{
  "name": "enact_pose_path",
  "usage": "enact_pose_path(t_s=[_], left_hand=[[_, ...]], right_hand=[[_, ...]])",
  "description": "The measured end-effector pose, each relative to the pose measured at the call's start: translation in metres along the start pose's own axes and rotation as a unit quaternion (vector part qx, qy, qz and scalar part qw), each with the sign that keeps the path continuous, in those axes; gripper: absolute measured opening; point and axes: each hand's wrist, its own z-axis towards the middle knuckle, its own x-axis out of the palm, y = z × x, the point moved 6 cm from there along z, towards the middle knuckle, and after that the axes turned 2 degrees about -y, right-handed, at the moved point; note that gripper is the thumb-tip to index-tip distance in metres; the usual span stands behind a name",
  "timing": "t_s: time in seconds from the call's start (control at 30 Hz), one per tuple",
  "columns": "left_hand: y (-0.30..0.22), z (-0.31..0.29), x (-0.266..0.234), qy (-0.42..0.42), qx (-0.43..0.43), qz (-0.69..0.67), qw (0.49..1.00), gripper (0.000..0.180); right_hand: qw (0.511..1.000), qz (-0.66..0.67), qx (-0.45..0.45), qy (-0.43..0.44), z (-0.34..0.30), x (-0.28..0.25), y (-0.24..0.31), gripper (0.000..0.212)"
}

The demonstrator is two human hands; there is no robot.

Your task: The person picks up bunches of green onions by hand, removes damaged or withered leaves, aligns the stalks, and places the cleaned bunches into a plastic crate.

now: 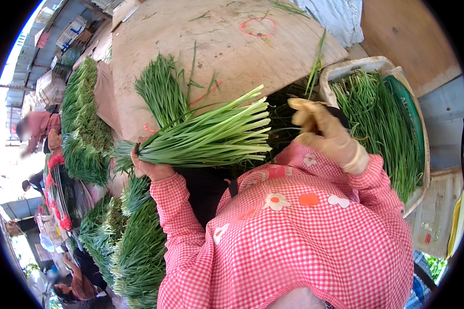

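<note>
My left hand (152, 166) is closed around the leafy end of a bunch of garlic chives (206, 136). The bunch lies sideways in front of me, its pale cut stems fanned out to the right. My right hand (331, 135), in a thin cream-coloured glove, is raised to the right of the stem ends and apart from them. Its fingers look partly bent and apart, slightly blurred, with nothing visible in them. Just beyond the held bunch, another bunch of chives (162, 90) rests on the wooden board (216, 56), with a red tie beside it.
A white foam box (363, 64) full of chives stands at my right. Large heaps of chives (139, 252) lie to my left. A red loop (258, 27) and loose leaves are on the board. Other people (80, 283) sit at far left.
</note>
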Motion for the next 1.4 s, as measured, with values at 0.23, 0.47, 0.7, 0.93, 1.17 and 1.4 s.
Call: enact_pose_path(t_s=[0.23, 0.47, 0.7, 0.93, 1.17, 1.4], left_hand=[[0.044, -0.022, 0.023, -0.121, -0.042, 0.059, 0.99, 0.021], [0.043, -0.035, 0.012, -0.144, -0.042, 0.083, 0.985, 0.022], [0.018, -0.029, -0.032, -0.204, -0.03, 0.071, 0.976, 0.023], [0.016, -0.026, -0.036, -0.213, -0.023, 0.077, 0.974, 0.022], [0.008, -0.026, -0.047, -0.187, -0.029, 0.052, 0.98, 0.026], [-0.016, -0.015, -0.084, -0.197, -0.062, -0.047, 0.977, 0.039]], right_hand=[[0.999, 0.03, -0.028, -0.018, 0.063, 0.04, -0.027, 0.02], [0.998, 0.013, 0.053, -0.036, 0.1, 0.011, -0.04, 0.017], [0.983, 0.031, 0.148, -0.107, 0.067, -0.054, -0.085, 0.019], [0.959, 0.112, 0.233, 0.117, 0.013, 0.049, -0.106, 0.037], [0.991, 0.114, -0.019, 0.066, 0.023, 0.03, -0.093, 0.018], [0.971, 0.115, 0.212, 0.008, 0.019, -0.006, -0.108, 0.015]])
